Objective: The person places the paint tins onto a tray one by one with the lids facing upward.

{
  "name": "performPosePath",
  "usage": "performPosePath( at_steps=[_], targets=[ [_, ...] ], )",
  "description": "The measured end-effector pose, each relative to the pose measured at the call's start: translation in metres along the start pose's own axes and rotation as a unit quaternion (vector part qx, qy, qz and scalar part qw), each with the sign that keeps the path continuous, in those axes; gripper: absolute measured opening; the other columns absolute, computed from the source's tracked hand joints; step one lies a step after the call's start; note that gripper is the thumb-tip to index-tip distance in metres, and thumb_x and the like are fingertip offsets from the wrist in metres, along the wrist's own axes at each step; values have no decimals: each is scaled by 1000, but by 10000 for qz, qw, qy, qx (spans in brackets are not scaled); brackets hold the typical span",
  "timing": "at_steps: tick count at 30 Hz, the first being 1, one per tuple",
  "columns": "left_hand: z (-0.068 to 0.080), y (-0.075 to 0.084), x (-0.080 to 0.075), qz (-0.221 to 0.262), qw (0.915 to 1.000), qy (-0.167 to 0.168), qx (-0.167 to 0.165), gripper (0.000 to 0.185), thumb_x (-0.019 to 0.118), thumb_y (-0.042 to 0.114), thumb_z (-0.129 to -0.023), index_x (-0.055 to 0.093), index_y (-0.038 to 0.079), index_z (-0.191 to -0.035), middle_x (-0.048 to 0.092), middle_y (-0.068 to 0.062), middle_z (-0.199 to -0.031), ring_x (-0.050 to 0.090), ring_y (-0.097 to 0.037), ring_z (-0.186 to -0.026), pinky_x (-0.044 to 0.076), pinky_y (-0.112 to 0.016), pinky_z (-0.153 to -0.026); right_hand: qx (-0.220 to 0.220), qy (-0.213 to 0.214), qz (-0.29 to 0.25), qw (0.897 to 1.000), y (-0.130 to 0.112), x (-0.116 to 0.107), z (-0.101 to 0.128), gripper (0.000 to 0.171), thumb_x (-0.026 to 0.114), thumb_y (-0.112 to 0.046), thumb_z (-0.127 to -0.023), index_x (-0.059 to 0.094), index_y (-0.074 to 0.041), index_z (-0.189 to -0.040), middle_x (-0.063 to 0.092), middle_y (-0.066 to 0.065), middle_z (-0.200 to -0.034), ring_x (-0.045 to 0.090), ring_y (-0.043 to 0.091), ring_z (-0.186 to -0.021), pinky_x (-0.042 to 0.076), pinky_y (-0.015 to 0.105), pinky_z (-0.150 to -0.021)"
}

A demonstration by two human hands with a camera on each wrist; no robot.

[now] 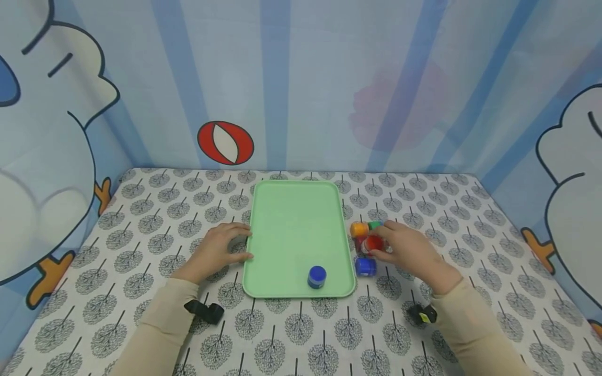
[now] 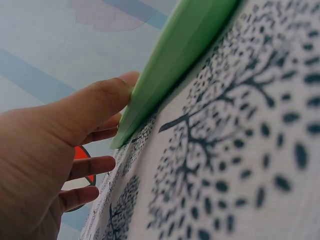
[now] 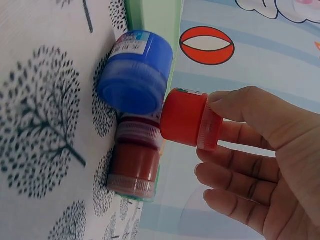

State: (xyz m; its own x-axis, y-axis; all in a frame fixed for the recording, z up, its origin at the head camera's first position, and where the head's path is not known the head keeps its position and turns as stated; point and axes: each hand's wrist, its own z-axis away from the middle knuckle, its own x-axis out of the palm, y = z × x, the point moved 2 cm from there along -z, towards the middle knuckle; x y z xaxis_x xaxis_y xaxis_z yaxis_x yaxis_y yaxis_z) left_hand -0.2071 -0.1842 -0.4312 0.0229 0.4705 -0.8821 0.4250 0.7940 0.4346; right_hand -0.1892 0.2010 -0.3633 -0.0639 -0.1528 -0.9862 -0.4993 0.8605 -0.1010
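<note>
My right hand (image 1: 411, 250) pinches a small red paint jar (image 3: 182, 117) by its lid end, between thumb and fingers, beside the tray's right edge. Around it lie a blue paint jar (image 3: 135, 70), a dark red jar (image 3: 138, 131), a brownish-red jar (image 3: 133, 165), an orange jar (image 1: 359, 230) and a partly hidden green jar (image 1: 374, 225). On the light green tray (image 1: 291, 224), near its front right corner, stands another blue jar (image 1: 317, 277). My left hand (image 1: 218, 248) touches the tray's left rim with thumb and fingertips, its fingers loosely extended.
A white cloth (image 1: 301, 326) printed with dark trees covers the table. Behind it hangs a blue striped curtain (image 1: 310, 89) with cartoon figures. Dark wrist devices (image 1: 204, 312) sit by both sleeves.
</note>
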Motion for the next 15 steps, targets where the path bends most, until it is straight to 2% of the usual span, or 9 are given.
performPosePath(
  at_steps=[5, 15],
  targets=[
    [1, -2, 1, 6, 10000, 6, 22, 55, 79, 35, -77, 64, 8, -122, 58, -10, -135, 51, -34, -128, 35, -58, -111, -54, -31, -173, 9998, -6, 2, -6, 38, 76, -28, -81, 67, -8, -113, 65, 3, -97, 62, 14, -82, 58, 32, -72],
    [0, 0, 1, -4, 10000, 2, 21, 54, 79, 35, -77, 64, 9, -122, 58, -10, -135, 50, -34, -128, 36, -58, -111, -397, 63, -100, 9991, -16, 9, -16, 35, 77, -28, -80, 69, -9, -108, 63, 0, -88, 56, 8, -73, 53, 21, -62]
  ],
)
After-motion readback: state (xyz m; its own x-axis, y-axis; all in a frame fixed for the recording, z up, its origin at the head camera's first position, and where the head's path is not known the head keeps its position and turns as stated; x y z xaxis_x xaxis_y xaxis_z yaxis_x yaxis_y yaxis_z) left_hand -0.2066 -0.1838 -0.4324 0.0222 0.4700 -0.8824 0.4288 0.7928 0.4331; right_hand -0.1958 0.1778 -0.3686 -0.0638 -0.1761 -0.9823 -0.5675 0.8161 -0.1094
